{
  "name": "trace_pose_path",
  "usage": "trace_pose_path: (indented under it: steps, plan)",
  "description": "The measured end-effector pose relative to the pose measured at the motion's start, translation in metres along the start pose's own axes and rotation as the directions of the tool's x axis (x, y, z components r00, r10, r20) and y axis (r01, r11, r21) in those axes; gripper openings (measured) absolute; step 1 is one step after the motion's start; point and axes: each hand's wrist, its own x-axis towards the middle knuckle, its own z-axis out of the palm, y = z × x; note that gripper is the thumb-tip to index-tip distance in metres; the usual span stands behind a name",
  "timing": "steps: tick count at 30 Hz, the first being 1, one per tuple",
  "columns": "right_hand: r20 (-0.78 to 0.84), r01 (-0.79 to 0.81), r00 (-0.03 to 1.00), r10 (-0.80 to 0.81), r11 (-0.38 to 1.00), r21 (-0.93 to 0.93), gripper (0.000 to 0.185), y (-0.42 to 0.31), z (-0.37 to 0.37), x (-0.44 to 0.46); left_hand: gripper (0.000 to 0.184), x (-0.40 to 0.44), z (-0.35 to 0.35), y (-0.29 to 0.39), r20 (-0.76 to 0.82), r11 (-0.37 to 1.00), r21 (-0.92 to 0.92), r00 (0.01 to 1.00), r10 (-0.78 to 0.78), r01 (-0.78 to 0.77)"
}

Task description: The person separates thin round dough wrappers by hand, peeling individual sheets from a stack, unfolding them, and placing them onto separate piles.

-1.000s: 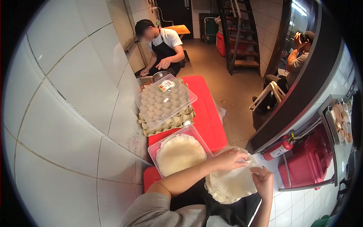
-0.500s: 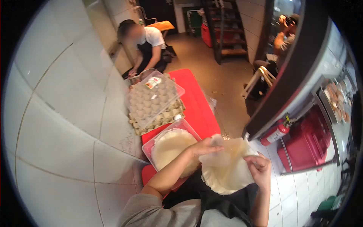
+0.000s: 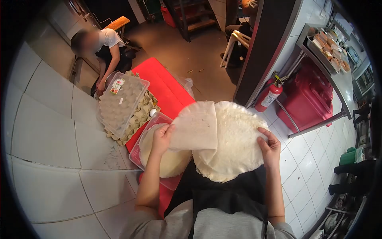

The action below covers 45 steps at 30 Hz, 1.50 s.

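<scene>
Beside wall tiles [image 3: 43,187], left hand [image 3: 162,139] pinches a folded sheet [image 3: 195,127]; right hand [image 3: 271,150], loosely curled, grips the stack [image 3: 237,141].

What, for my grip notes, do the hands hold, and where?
Left hand: thin pale sheet, at left edge; right hand: round pale stack, at right edge.

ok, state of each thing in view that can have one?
Left hand: closed on thin sheet, left edge.
Right hand: at right edge of stack, grip unclear.
Thin sheet: partly over the stack.
Stack: partly covered.
Clear container: open, round sheets inside.
Clear lid: lying on egg trays.
Egg trays: stacked.
Egg: visible side unbroken.
Fire extinguisher: gauge unreadable.
</scene>
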Motion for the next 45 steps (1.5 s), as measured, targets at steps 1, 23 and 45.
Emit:
trace_pose_path:
  steps: [1,23,45]
  plan:
    - [-0.013,0.002,1.0,-0.002,1.0,0.028,0.029,0.002,-0.001,0.001,0.025,0.0,-0.009,0.0,0.012,0.999,0.03,1.0,-0.018,0.017]
    - [-0.113,-0.172,0.982,0.154,0.971,-0.166,0.033,0.104,-0.044,0.0,0.028,-0.048,-0.14,-0.025,-0.179,0.886,0.366,0.956,-0.232,0.284]
    - [-0.126,-0.152,0.984,0.125,0.962,-0.228,0.035,0.085,-0.038,-0.007,0.026,-0.075,-0.126,-0.158,-0.225,0.788,0.479,0.922,-0.315,0.386]
